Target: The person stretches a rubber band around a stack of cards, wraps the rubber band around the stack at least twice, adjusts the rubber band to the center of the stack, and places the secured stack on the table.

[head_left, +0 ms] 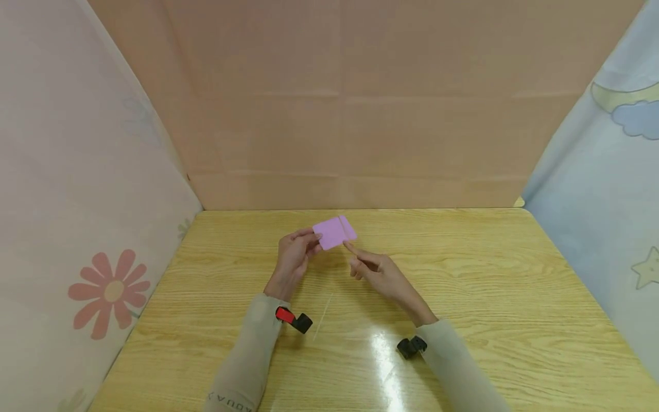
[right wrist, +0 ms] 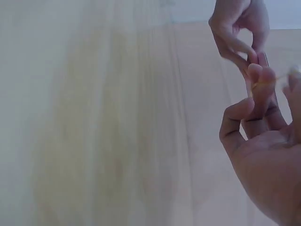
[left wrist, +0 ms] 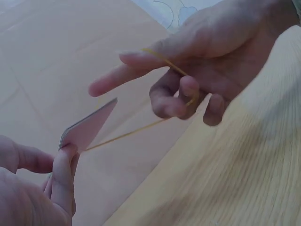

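My left hand (head_left: 294,254) pinches a thin pink-purple stack of cards (head_left: 332,233) by its left edge, above the table. In the left wrist view the stack (left wrist: 91,127) is seen nearly edge-on, between thumb and fingers. A thin yellow rubber band (left wrist: 127,135) stretches from the stack to my right hand (left wrist: 211,52), where curled fingers hook it. In the head view a thin line crosses the right part of the stack, and the right index fingertip is at its lower edge. The right wrist view shows my right hand (right wrist: 268,150) partly cut off by the frame.
A wood-grain table (head_left: 489,286) lies below both hands. A plain peach-coloured sheet (head_left: 340,114) stands behind it, with patterned cloth (head_left: 607,189) on the right and flower-printed cloth (head_left: 51,200) on the left. Both wrists wear small black camera mounts (head_left: 302,323).
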Demonstrator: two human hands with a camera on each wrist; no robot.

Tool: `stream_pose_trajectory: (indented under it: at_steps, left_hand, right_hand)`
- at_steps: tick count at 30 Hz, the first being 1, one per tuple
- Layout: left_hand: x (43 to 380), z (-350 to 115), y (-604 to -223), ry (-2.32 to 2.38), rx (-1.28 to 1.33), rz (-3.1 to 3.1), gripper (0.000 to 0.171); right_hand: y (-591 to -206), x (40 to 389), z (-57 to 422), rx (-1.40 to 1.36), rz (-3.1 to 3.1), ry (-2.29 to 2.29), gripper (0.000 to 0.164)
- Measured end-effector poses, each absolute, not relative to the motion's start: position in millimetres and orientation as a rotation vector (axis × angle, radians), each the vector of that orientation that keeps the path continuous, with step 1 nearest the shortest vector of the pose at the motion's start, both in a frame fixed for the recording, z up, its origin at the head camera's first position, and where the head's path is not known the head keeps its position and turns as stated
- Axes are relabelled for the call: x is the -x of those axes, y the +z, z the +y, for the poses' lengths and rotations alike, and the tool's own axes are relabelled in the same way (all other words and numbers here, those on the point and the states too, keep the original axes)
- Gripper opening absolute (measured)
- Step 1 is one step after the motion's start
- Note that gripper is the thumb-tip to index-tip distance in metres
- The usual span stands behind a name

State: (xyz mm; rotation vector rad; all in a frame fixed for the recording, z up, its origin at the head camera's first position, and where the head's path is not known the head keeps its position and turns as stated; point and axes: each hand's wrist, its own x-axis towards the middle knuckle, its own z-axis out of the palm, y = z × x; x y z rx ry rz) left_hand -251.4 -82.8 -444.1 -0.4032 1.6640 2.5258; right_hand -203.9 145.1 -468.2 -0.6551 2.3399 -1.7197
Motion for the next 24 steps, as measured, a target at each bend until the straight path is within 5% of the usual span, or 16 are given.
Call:
stream_pose_trajectory:
  at_steps: [17, 24]
  left_hand:
    - [248.1, -64.7, -446.1, 2.639, 0.425, 1.861, 0.022]
    - [244.4, -61.9, -449.0, 2.611, 0.299, 1.905, 0.018]
  right_hand:
    - [-462.2, 185.8, 107.6, 0.02, 1.562, -2.362, 0.067]
    - [-456.1, 190.8, 114.8, -0.254, 1.489, -2.461, 0.058]
